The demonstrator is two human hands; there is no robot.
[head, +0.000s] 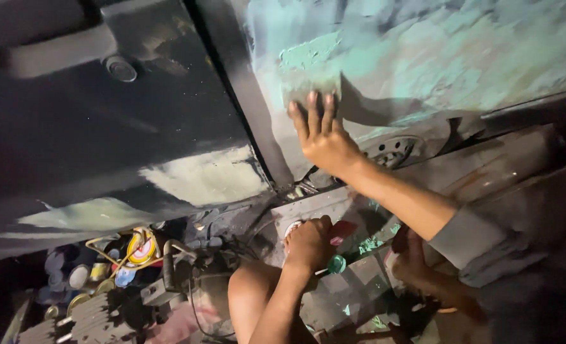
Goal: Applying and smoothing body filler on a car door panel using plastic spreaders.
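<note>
My right hand (322, 137) lies flat against a car body panel (423, 57) covered in patchy teal-green filler. Its fingertips press a small grey sanding sheet (308, 92) onto the panel. Lower down, my left hand (308, 243) is closed in a fist around a small tool with a teal end (336, 264), next to a white round lid (292, 227) and a red piece (344, 228). My bare knee (251, 293) is just below the left hand, and my foot (409, 255) rests to its right.
A black door panel (104, 127) with pale filler patches (206, 175) fills the left. Several paint tins and round lids (104, 271) and a coiled yellow hose (141, 248) crowd the floor at lower left. A dark pillar (244, 95) separates the two panels.
</note>
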